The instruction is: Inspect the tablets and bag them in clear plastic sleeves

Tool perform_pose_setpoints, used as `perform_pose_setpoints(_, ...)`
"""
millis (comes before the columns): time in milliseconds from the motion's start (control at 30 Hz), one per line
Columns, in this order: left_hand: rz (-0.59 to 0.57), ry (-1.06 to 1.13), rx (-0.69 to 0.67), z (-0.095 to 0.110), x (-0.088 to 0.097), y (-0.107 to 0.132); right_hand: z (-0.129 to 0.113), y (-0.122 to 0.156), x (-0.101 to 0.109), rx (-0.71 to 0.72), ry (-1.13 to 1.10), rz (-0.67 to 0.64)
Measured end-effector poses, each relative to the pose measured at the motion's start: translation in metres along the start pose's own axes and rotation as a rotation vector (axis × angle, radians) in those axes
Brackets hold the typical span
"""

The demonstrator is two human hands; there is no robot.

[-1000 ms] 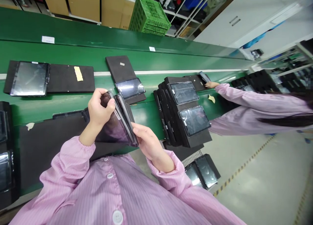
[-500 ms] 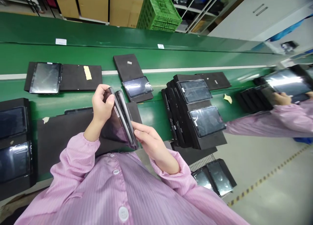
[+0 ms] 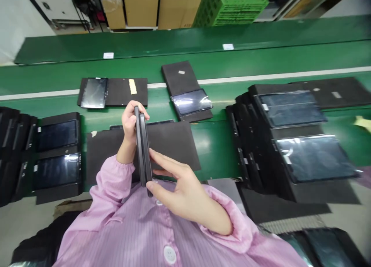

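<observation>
In front of my chest, two dark tablets [image 3: 140, 147] stand edge-on, side by side, with their screens turned away from view. My left hand [image 3: 131, 122] is closed around their upper end, thumb on the near side. At the lower end, my right hand [image 3: 182, 186] has its thumb on the edge of the right one and its fingers along that tablet's side. Beneath them lies a flat black foam sheet [image 3: 174, 143] on the green bench. A further tablet edge [image 3: 160, 122] shows behind this sheet.
Tablets on black foam blocks [image 3: 185, 77] lie across the bench. At right is a tall stack of foam trays [image 3: 261, 155] with tablets [image 3: 315, 157] on top; at left, another tray [image 3: 58, 151] holds two. Green crates [image 3: 228, 6] stand behind the bench.
My view has turned left, and the co-worker's hands have left the picture. The two tablets have swung from tilted to nearly edge-on. My right hand has its thumb over their lower end.
</observation>
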State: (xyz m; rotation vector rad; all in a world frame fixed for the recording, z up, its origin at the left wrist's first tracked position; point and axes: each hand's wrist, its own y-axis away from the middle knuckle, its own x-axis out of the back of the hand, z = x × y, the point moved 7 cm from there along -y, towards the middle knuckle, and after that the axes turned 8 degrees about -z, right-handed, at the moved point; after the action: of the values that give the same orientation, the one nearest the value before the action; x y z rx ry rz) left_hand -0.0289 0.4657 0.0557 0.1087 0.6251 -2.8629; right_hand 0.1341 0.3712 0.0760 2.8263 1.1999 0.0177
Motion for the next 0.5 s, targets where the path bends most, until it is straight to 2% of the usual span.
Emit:
perform_pose_setpoints(133,-0.041,0.030,-0.033,0.005,0.015,0.000,-0.001,-0.008,-0.014,0.039,0.084,-0.015)
perform_pose_setpoints(267,0.038,0.086,-0.056,0.006,0.026,0.004,0.000,-0.012,-0.017,0.035,0.105,-0.023)
perform_pose_setpoints(400,0.089,0.117,-0.077,0.005,0.023,0.011,-0.001,-0.012,-0.009,0.026,0.082,0.006)
perform_pose_setpoints(500,0.120,0.051,-0.044,0.004,0.017,0.013,0.000,-0.009,0.003,0.012,0.049,0.053)
